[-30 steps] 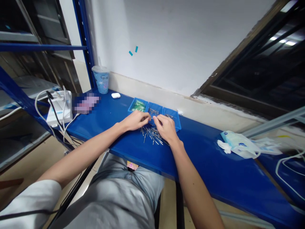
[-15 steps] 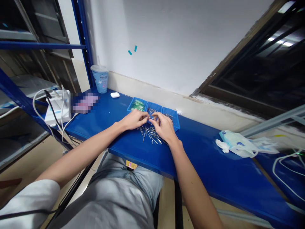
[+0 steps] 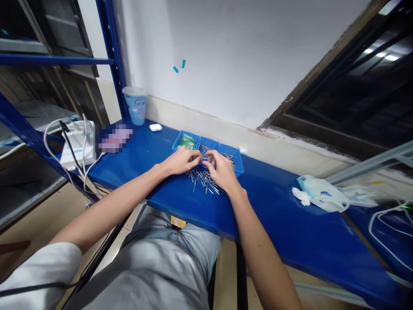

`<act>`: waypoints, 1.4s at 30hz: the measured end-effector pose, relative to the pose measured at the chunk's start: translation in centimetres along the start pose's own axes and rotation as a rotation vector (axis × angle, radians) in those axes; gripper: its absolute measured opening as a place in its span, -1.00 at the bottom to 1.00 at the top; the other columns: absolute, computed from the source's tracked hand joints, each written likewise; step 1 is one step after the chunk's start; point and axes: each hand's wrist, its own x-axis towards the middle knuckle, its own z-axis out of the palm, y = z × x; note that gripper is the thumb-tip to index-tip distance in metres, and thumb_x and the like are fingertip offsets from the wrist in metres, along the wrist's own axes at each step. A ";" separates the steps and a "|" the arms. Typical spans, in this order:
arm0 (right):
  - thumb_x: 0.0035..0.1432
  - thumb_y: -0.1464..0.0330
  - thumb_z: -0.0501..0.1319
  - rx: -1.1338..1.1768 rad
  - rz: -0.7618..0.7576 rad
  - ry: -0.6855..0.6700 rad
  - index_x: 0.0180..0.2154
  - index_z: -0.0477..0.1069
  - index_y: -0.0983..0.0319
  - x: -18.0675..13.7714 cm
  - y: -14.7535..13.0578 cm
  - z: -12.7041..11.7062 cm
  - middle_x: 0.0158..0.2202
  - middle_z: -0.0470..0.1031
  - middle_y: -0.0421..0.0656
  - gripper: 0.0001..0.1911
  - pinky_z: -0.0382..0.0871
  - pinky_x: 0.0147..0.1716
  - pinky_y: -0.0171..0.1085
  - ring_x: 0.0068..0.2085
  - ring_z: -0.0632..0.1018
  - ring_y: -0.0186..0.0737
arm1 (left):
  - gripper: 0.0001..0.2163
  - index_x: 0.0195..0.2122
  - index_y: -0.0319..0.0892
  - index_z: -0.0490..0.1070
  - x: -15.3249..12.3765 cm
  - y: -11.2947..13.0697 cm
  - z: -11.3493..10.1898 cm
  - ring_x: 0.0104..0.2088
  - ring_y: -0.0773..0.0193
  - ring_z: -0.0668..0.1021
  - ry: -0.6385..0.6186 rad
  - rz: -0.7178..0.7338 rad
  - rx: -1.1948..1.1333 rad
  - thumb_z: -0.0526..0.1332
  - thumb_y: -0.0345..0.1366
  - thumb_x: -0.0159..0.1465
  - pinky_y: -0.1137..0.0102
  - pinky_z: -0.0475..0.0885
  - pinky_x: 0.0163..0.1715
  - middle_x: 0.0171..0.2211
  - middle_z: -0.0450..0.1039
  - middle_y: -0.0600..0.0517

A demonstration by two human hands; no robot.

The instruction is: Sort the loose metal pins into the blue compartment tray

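Between my hands lies a thin silvery metal pin, too small to make out in detail. My left hand pinches its left end between thumb and fingers. The other end is in the pinch of my right hand. Below my fingers, a loose pile of slim metal pins, resembling blind rivets, is spread on the blue tabletop. Just behind my hands stand three joined blue bins: the left bin holds green-and-clear small packets, the middle bin and right bin hold small metal parts. My hands partly hide them.
A lidded drink cup and a white earbud case stand back left. Farther left are a blurred-out pinkish item and a white power strip with cables. A tissue pack lies right, and a wall rises behind.
My hands keep nearly the same pinch on the metal pin. The whole view has shifted very slightly; nothing else visibly differs.
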 end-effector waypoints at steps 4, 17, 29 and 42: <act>0.46 0.30 0.13 -0.020 -0.010 0.012 -0.18 0.46 0.16 0.0 0.1 0.0 -0.20 0.62 -0.10 -0.83 0.31 -0.19 -0.20 -0.20 0.60 -0.08 | -0.71 -0.23 -0.22 0.55 0.0 0.0 0.0 -0.48 0.31 0.44 -0.025 0.018 0.010 0.05 -0.25 0.45 0.36 0.25 -0.36 -0.50 0.48 0.04; 0.48 0.21 0.09 -0.022 0.035 -0.014 -0.22 0.43 0.14 0.0 -0.1 0.0 -0.27 0.61 -0.11 -0.76 0.30 -0.23 -0.19 -0.25 0.59 -0.07 | -0.70 -0.23 -0.22 0.54 0.0 0.0 0.0 -0.49 0.31 0.43 -0.041 0.023 0.014 0.05 -0.23 0.46 0.36 0.25 -0.37 -0.51 0.46 0.05; 0.42 0.23 0.19 0.000 0.043 -0.046 -0.13 0.46 0.14 0.0 -0.2 -0.1 -0.26 0.64 -0.13 -0.86 0.30 -0.24 -0.21 -0.29 0.58 -0.11 | -0.71 -0.25 -0.21 0.53 0.0 -0.1 0.1 -0.52 0.33 0.39 -0.040 0.018 0.011 0.06 -0.22 0.46 0.37 0.23 -0.39 -0.53 0.44 0.07; 0.49 0.25 0.08 -0.060 0.045 -0.081 -0.30 0.45 0.13 0.0 0.1 0.0 -0.37 0.59 -0.16 -0.71 0.25 -0.29 -0.24 -0.36 0.54 -0.13 | -0.69 -0.20 -0.22 0.55 0.0 0.0 0.2 -0.51 0.31 0.41 -0.041 0.014 0.024 0.05 -0.20 0.47 0.36 0.22 -0.38 -0.54 0.44 0.06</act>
